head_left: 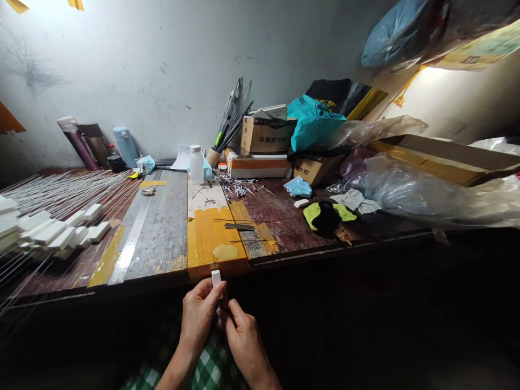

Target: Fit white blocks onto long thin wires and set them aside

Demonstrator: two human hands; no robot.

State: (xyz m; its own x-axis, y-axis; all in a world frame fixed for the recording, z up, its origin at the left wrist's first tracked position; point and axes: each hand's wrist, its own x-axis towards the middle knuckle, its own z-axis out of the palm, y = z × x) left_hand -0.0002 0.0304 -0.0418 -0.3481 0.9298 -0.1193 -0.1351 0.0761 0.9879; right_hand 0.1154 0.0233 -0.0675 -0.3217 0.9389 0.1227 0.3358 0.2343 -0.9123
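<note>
Here, left fingers (pixel 215 294) pinching white block (pixel 216 278), right fingers' (pixel 236 310) hold unclear, rods (pixel 232 120) leaning in tan cup (pixel 213 157)

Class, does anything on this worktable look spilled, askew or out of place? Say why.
A glossy pale-yellow puddle lies on shiny orange tape near the front edge of the dark-red table. Outside any container, it looks spilled, though possibly deliberate.

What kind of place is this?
Probably a workshop: many white blocks and thin rods lie on the bench, yellow tape covers part of it, and the left hand holds a small block.
</note>
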